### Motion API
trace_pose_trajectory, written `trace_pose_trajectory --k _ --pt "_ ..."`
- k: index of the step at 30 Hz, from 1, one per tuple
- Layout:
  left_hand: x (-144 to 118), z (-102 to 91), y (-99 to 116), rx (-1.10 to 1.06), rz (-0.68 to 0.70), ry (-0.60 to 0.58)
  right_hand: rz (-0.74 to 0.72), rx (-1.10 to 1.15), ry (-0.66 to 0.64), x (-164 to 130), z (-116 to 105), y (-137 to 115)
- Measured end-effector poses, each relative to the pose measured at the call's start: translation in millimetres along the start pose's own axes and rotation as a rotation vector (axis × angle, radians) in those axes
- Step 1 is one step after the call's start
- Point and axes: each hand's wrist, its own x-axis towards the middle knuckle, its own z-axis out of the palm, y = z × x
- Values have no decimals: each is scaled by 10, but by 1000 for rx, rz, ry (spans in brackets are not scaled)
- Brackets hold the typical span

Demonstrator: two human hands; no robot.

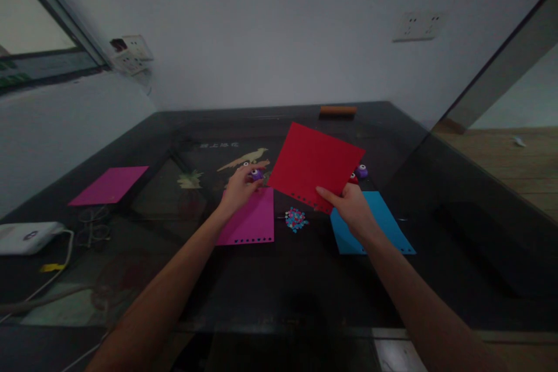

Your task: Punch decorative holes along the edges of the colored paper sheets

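My right hand [354,208] pinches a red sheet of paper [314,161] by its lower edge, thumb on top. The sheet is tilted above the table, with a row of small holes along that edge. My left hand [239,187] curls its thumb and fingers around a small purple craft punch [257,174] with a cartoon eye. A second eyed piece is partly hidden by its fingers. Under and beside this hand lies a pink sheet [250,221] with punched holes along its near edge. A blue sheet [374,226] lies partly beneath my right hand and forearm.
Confetti pieces [296,219] are heaped between the sheets. Behind the red sheet stand another purple punch [362,171] and a red one [353,178]. A pink sheet [110,185], white power strip [28,238] and cables are at left; a brown cylinder [338,110] lies by the wall.
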Motion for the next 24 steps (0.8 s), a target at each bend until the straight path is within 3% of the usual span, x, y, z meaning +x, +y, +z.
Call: trace_pose_trajectory --k 3,10,16,24 --pt "-143 107 129 -245 -167 -102 11 -1 -12 -19 1 -28" --pt "-461 245 460 -616 -376 -146 10 100 7 -30 15 -24" --pt "-614 252 504 -608 -414 -71 63 129 37 -45 40 -27" --pt "-715 305 568 -677 -427 -158 63 138 72 -98 113 -77"
